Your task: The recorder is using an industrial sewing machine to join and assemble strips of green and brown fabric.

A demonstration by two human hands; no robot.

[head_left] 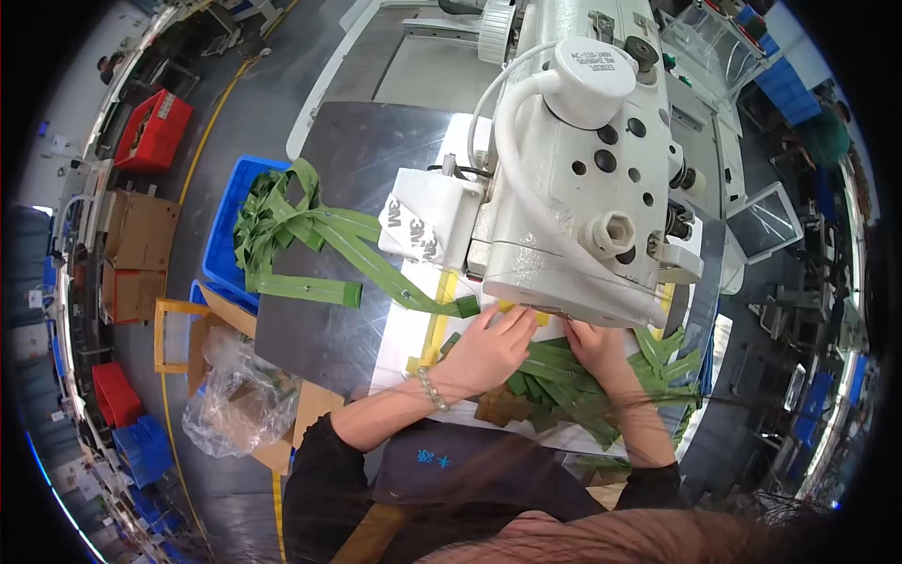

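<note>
A large white industrial sewing machine (564,188) stands over the work surface, its head right in front of my hands. My left hand (495,350) has its fingers bent and pressed together at the machine's near edge, beside small yellow pieces (540,320); what it holds is hidden. Under the same edge reaches my right hand (598,352), fingertips out of sight behind the head. Green straps (564,371) lie bunched between and below my hands. Another green strap (376,268) runs from a tangled heap on the left, its dark end close to my left fingers.
A blue bin (224,221) sits left of the steel table (329,150), under the strap heap. Below it, an open carton holds clear plastic (240,404). More green straps (672,362) spread to the right. A tablet-like screen (766,224) stands beyond the table.
</note>
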